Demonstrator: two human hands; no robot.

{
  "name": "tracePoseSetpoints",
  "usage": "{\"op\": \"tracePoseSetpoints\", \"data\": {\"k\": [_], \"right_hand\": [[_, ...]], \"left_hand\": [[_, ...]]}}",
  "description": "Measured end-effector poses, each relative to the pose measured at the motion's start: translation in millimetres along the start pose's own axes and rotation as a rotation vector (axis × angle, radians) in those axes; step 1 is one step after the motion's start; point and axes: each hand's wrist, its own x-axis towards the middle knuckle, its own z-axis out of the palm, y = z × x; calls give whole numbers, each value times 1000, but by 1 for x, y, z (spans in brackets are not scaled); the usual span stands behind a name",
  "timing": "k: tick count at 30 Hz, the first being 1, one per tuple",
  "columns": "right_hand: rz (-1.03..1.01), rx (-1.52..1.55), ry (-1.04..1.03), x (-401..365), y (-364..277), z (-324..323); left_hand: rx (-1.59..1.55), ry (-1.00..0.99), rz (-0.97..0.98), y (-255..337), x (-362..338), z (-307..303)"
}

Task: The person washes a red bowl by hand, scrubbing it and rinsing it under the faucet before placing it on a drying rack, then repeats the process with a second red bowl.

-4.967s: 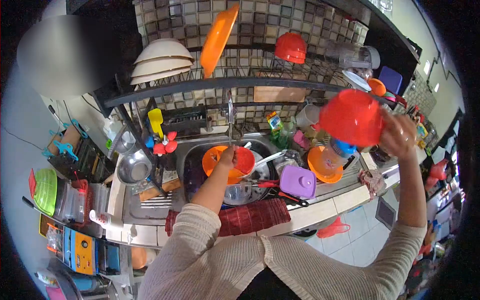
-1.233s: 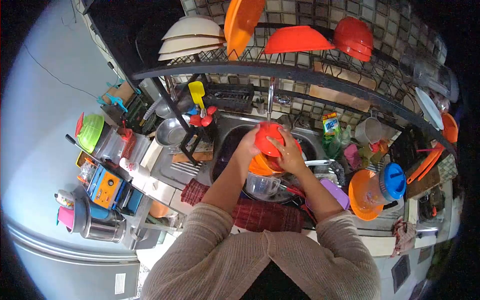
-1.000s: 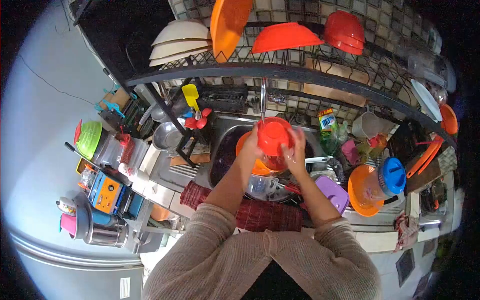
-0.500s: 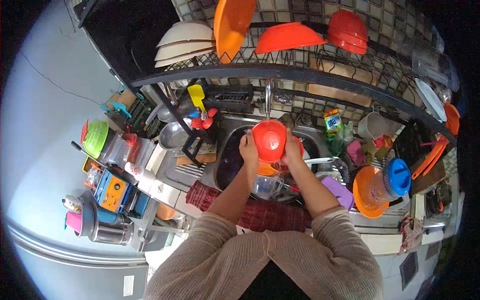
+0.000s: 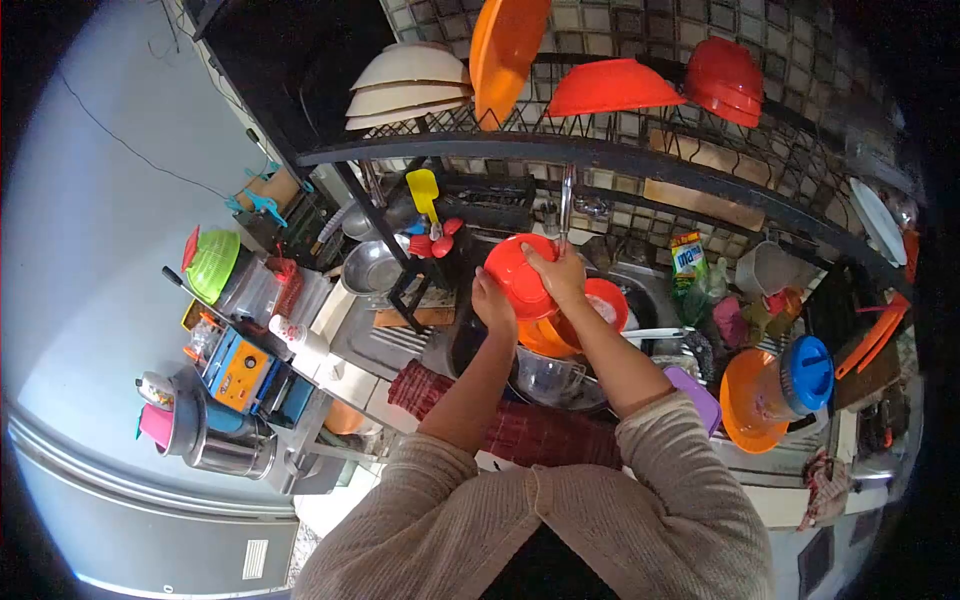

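Note:
Above the sink (image 5: 640, 275), a red bowl (image 5: 515, 272) is tilted between both of my hands, just left of the tap (image 5: 567, 205). My left hand (image 5: 493, 303) holds its lower left side. My right hand (image 5: 560, 277) lies over its right side, with the thumb on the red surface. Below my right forearm, a second red bowl (image 5: 611, 296) sits in the sink. Partly hidden beside it is an orange bowl (image 5: 545, 338), and nearer to me stands a clear plastic container (image 5: 550, 378).
A black rack (image 5: 480, 146) overhead carries white bowls (image 5: 410, 70), red bowls (image 5: 612, 86) and an orange plate (image 5: 507, 60). To the right are a blue-lidded jug (image 5: 806, 372) and a purple lid (image 5: 692, 395). A dark red cloth (image 5: 545, 432) lies along the front edge.
The red bowl has moved left from under the tap and tilted. My right hand has shifted from its right edge to over its surface. The camera view has turned slightly, showing more of the second bowl.

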Motion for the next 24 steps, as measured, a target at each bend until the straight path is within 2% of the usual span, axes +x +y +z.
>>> {"op": "tracePoseSetpoints", "data": {"k": [2, 3, 6, 8, 9, 10, 11, 12, 13, 14, 15, 16, 17, 18, 19, 21, 22, 23, 24], "right_hand": [[54, 63, 7, 7, 22, 2], [110, 131, 13, 10, 30, -1], [91, 34, 91, 13, 56, -17], [100, 36, 110, 14, 64, -34], [105, 47, 125, 14, 66, -41], [-12, 40, 226, 9, 68, -47], [-11, 35, 235, 7, 69, -53], [-13, 82, 255, 6, 71, -60], [-17, 129, 273, 6, 72, -66], [-22, 121, 278, 4, 73, -72], [-65, 81, 245, -2, 60, -80], [-106, 43, 211, -9, 46, -88], [-147, 7, 175, -10, 39, -91], [-283, -139, 219, -8, 34, -93], [-284, -138, 221, -7, 30, -96], [-632, -341, 287, -7, 19, -104], [-522, -344, 240, -4, 22, -104], [-522, -341, 246, -3, 22, -106], [-329, -277, 202, -1, 22, -107]], "left_hand": [[-136, -116, -169, -8, -1, 3], [-140, -119, -175, -11, -3, 6], [-60, -248, -188, -18, -12, 20], [-100, -305, -356, -6, -20, 35], [-102, -312, -361, -2, -24, 41], [-75, -384, -459, 4, -27, 47], [-48, -456, -556, 9, -28, 55], [-86, -610, -681, 9, -18, 65], [-92, -618, -683, 7, -17, 69], [25, -745, -889, 5, -13, 70], [150, -868, -1092, 29, -15, 70], [145, -872, -1093, 34, -13, 73], [102, -920, -1202, 39, -9, 77], [59, -966, -1309, 42, -6, 80], [61, -968, -1308, 44, -5, 80], [-9, -1080, -1144, 46, -6, 77], [-5, -1082, -1142, 44, -10, 74], [31, -1025, -1052, 42, -18, 70], [65, -967, -960, 39, -26, 66]]}}
